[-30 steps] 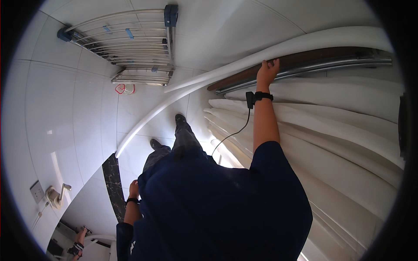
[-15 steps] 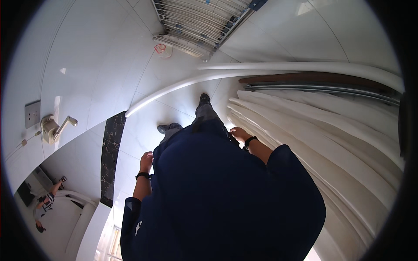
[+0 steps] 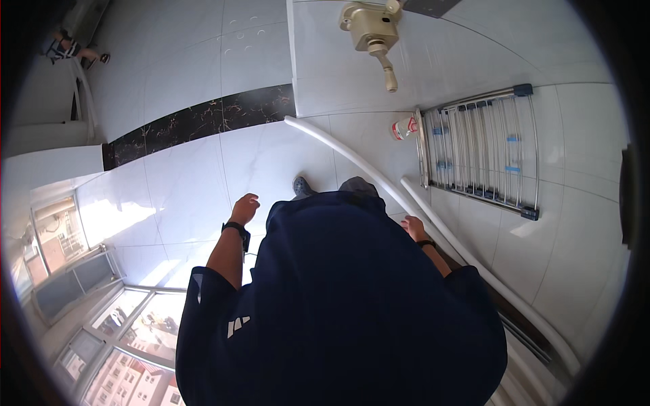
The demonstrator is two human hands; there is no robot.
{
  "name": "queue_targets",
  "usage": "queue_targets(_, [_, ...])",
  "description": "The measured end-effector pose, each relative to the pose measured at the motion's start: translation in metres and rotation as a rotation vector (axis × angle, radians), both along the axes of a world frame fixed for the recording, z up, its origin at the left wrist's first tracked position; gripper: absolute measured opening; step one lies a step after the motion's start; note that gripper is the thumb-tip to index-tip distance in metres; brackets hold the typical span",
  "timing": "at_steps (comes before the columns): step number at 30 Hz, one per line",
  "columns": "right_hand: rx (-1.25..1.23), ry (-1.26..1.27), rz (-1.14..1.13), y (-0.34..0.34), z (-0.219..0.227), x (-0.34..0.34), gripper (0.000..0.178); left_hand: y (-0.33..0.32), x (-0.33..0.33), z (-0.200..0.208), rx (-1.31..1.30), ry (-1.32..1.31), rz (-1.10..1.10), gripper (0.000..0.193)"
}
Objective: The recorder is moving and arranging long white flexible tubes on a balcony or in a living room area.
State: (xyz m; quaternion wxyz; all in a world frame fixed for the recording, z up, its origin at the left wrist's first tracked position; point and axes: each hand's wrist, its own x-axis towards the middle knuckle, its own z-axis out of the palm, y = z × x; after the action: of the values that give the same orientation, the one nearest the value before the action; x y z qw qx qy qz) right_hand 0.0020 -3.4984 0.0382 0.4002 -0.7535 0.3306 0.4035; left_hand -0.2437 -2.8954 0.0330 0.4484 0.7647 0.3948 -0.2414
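My left hand (image 3: 245,209) hangs beside my dark blue shirt (image 3: 379,304), over the pale tiled floor. It holds nothing, and its fingers are loosely bent and apart. On the other side, my right hand (image 3: 414,228) is also free, with its fingers apart. Nearest to it run two long white tubes (image 3: 349,154), which lie slantwise on the floor and pass beside my right arm. I cannot tell whether the hand touches them. Dark bands circle both wrists. Below my shirt hem a dark shoe (image 3: 302,187) shows on the tiles.
A metal rack (image 3: 484,152) leans by the right wall, with a clear red-marked container (image 3: 404,128) beside it. A beige hand crank (image 3: 374,30) is fixed to the wall ahead. A black marble sill (image 3: 203,118) crosses the floor; a person (image 3: 71,49) is beyond. Windows (image 3: 145,321) stand at left.
My view has turned left. The rack, crank and tubes have shifted rightward in the picture, and the windows have come in. Both hands now hang farther from my body.
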Motion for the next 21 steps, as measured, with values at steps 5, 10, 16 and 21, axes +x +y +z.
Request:
queue_targets(5, [0.174,-0.104,0.349,0.178,0.025,0.109,0.039,0.034,0.001,0.047,0.050,-0.149,0.190,0.034])
queue_targets(10, [0.296,-0.014,0.423,0.310,-0.003,0.146,0.046,0.104,0.043,0.071,-0.015,-0.245,0.259,0.034])
queue_targets(16, [0.310,-0.497,1.527,0.372,-0.151,0.154,0.037,0.248,0.038,0.050,-0.026,-0.299,0.542,0.033])
queue_targets(21, [0.482,-0.365,1.175,0.485,-0.173,0.197,0.040,0.318,-0.017,0.045,-0.249,0.001,1.114,0.037])
